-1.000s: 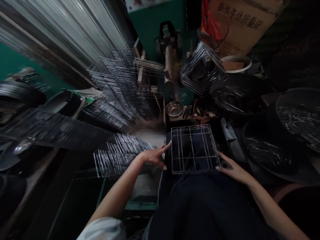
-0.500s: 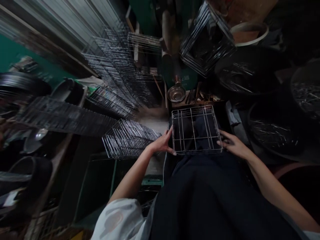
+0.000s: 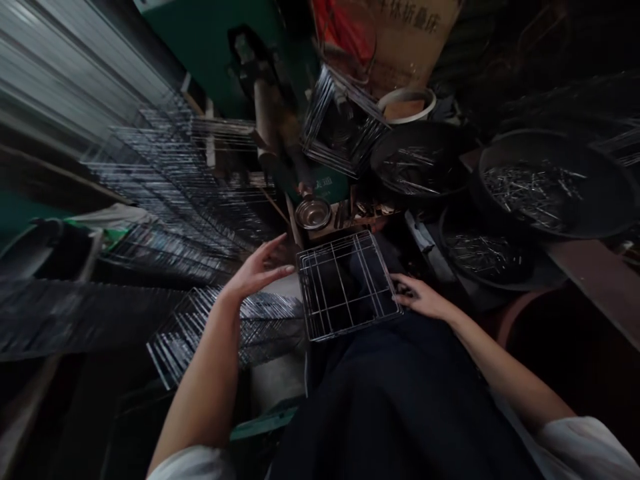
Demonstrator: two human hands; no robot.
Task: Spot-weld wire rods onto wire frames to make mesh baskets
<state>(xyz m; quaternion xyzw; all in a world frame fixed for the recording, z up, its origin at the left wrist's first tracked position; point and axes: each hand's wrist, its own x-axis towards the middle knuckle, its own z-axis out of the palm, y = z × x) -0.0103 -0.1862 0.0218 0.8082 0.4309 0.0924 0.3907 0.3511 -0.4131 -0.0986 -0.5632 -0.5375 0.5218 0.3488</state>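
A square wire grid rack lies flat on my lap, over dark trousers. My right hand rests on its right edge, fingers curled against the wire frame. My left hand hovers open to the left of the rack, fingers spread, not touching it. Just below that hand stands a stack of similar wire racks set on edge.
More rows of wire racks fill the left side. A green machine stands ahead with a small metal bowl at its base. Dark round tubs of metal rods sit to the right. A tilted wire rack stack leans near the machine.
My left hand has let go of the rack's left edge and lifted away with fingers spread. The view swung right and the rack now sits slightly rotated.
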